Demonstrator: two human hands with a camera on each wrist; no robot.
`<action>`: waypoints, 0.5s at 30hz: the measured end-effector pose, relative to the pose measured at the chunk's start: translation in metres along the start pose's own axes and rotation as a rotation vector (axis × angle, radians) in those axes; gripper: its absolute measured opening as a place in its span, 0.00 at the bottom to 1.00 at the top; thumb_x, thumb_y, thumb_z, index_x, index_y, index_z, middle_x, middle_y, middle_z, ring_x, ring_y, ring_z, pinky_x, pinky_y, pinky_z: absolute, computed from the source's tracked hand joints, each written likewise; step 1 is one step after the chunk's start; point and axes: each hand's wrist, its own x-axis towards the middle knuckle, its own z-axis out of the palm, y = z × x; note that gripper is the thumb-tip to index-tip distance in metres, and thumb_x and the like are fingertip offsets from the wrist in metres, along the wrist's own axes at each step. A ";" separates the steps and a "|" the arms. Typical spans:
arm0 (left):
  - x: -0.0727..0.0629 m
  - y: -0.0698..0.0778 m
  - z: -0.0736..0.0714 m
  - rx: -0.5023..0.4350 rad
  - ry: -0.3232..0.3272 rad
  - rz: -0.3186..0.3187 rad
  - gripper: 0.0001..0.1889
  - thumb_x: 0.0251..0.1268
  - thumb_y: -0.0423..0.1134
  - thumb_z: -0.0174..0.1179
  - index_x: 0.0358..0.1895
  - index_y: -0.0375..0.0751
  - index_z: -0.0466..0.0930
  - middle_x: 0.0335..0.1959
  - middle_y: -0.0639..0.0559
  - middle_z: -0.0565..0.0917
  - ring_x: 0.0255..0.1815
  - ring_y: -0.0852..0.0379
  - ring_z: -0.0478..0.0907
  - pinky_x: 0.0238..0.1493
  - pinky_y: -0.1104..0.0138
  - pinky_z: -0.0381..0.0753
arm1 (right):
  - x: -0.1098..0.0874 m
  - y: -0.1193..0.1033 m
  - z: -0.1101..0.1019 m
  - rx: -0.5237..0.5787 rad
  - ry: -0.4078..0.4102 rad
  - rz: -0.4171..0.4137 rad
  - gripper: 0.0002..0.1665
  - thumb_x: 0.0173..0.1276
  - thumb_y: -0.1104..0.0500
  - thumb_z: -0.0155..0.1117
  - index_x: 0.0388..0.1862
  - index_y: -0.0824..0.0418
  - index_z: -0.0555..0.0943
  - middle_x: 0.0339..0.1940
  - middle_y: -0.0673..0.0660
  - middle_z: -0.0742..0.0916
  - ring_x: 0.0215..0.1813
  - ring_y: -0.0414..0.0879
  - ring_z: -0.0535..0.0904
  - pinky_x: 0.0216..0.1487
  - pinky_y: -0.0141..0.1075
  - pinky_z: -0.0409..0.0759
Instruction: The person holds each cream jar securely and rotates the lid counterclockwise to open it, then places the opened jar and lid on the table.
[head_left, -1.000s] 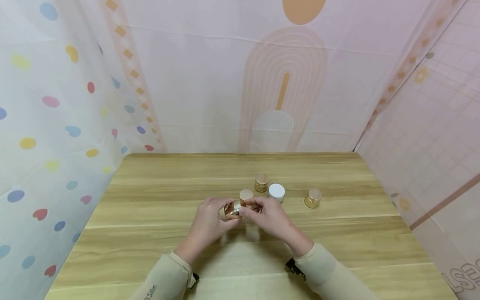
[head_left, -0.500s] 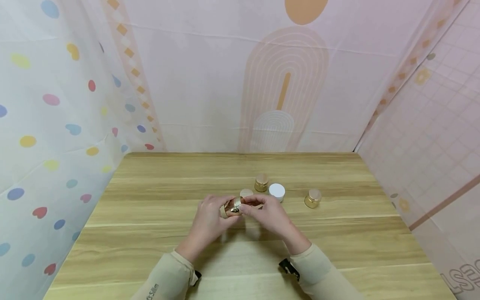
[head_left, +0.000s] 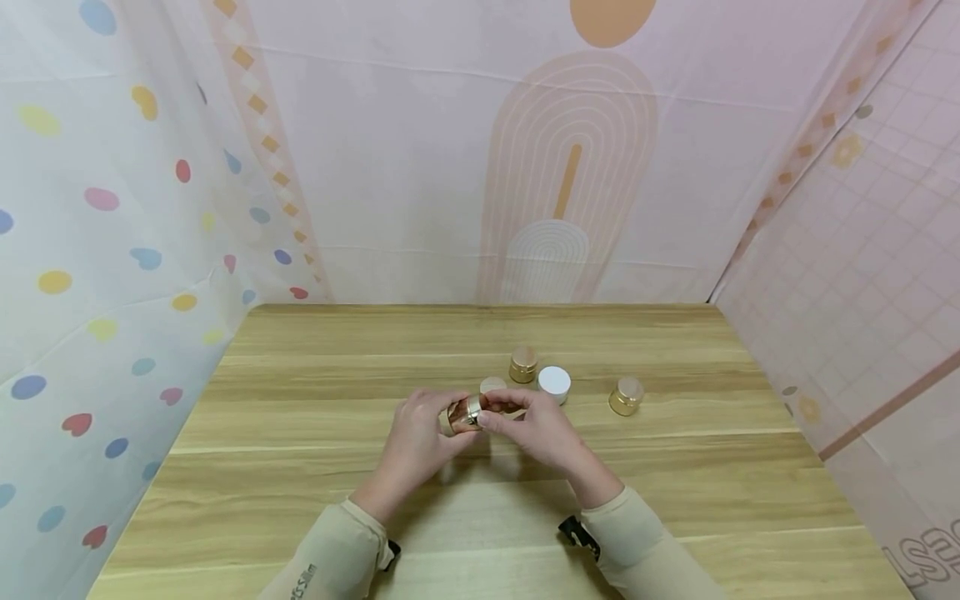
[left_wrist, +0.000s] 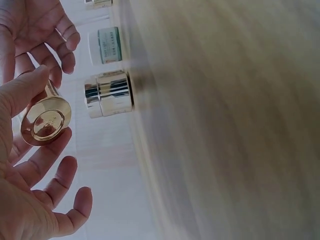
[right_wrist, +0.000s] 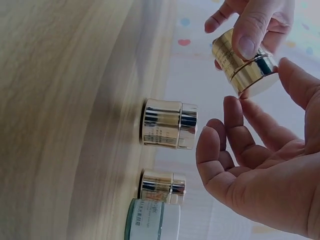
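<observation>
Raised over the table, a shiny gold cosmetic jar [head_left: 462, 415] lies tilted on its side between both hands. My left hand [head_left: 423, 433] grips its body between thumb and fingers, and the round base [left_wrist: 46, 121] faces the left wrist camera. At the other end, my right hand [head_left: 536, 429] pinches the lid with thumb and forefinger. In the right wrist view the lid [right_wrist: 255, 72] has fingertips right at its rim, and the other right fingers stay off the jar. Just behind the hands stands another gold jar [right_wrist: 165, 125], partly hidden in the head view.
Farther back on the wooden table [head_left: 337, 358] stand a gold jar [head_left: 522, 365] and a white-lidded jar [head_left: 553, 383] with a green-edged label. One more gold jar [head_left: 626, 396] stands apart to the right. Patterned cloth walls [head_left: 390, 167] border the table.
The right hand's fingers have shifted slightly on the lid, and its forearm has moved a little inward. The left hand's hold on the jar looks the same.
</observation>
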 end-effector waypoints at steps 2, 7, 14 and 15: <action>-0.001 -0.001 0.000 0.006 0.003 -0.001 0.27 0.49 0.44 0.85 0.56 0.48 0.90 0.51 0.50 0.94 0.53 0.44 0.86 0.57 0.43 0.80 | 0.001 0.002 0.001 -0.007 0.002 -0.009 0.22 0.74 0.51 0.73 0.61 0.61 0.88 0.56 0.58 0.92 0.51 0.45 0.86 0.49 0.34 0.85; -0.003 -0.002 0.000 0.023 0.014 -0.004 0.27 0.49 0.44 0.85 0.56 0.46 0.90 0.52 0.47 0.93 0.56 0.41 0.85 0.58 0.42 0.81 | 0.002 0.004 0.004 -0.018 0.025 -0.024 0.21 0.74 0.52 0.74 0.59 0.62 0.88 0.53 0.58 0.93 0.47 0.42 0.86 0.47 0.31 0.85; -0.004 0.000 0.001 0.028 0.022 -0.011 0.27 0.48 0.43 0.85 0.55 0.44 0.90 0.52 0.43 0.92 0.58 0.40 0.84 0.61 0.41 0.80 | 0.002 0.002 0.007 -0.027 0.038 0.000 0.20 0.71 0.52 0.76 0.55 0.64 0.89 0.43 0.56 0.93 0.43 0.40 0.85 0.45 0.30 0.83; -0.004 0.000 0.000 0.029 0.021 -0.010 0.27 0.48 0.43 0.84 0.55 0.44 0.90 0.52 0.43 0.92 0.58 0.40 0.84 0.61 0.41 0.80 | 0.002 0.002 0.007 -0.029 0.035 0.000 0.20 0.71 0.52 0.76 0.54 0.63 0.89 0.42 0.56 0.93 0.42 0.40 0.84 0.44 0.30 0.83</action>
